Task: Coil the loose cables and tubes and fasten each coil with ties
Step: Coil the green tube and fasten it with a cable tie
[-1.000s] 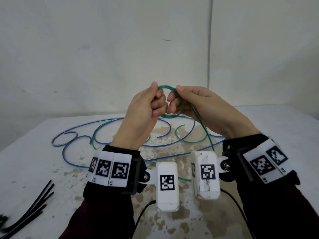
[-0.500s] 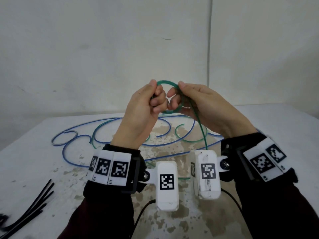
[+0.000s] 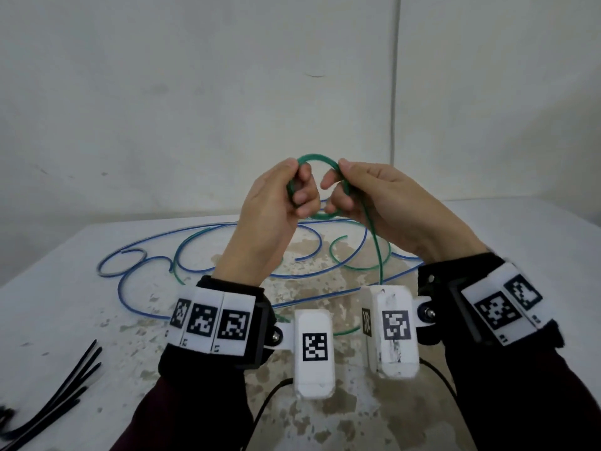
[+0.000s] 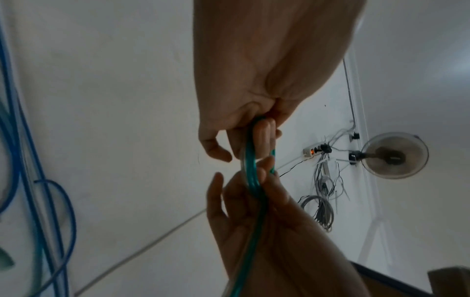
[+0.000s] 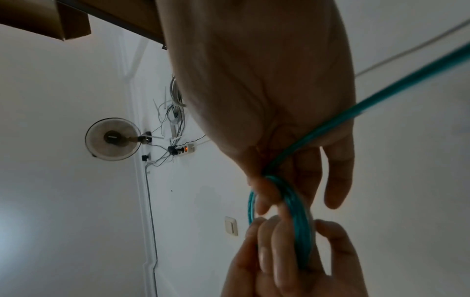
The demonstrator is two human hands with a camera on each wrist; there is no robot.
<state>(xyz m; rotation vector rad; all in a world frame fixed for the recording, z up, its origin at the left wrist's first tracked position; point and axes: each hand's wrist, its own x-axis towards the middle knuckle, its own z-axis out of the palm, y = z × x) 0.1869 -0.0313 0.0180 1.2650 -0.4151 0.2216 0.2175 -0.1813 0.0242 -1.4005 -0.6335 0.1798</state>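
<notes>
Bare workroom: stained table [image 3: 65,307], wall fan [image 4: 395,155]

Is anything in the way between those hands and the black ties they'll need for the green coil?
Nothing visible blocks it. The left hand and right hand hold the green coil in the air; the black ties lie on the table at the near left, across bare tabletop.

No words, brand names or numbers can be read in any view. The only signs are black-and-white square code patterns, readable by machine alone: three in a row on the left wristband [image 3: 213,322], two on the right wristband [image 3: 507,304], one on the white camera housing by the left wrist [image 3: 314,346], and two on adjoining faces of the white camera housing by the right wrist [image 3: 395,325]. Tiny dark marks sit under the wristband patterns, too small to make out.
</notes>
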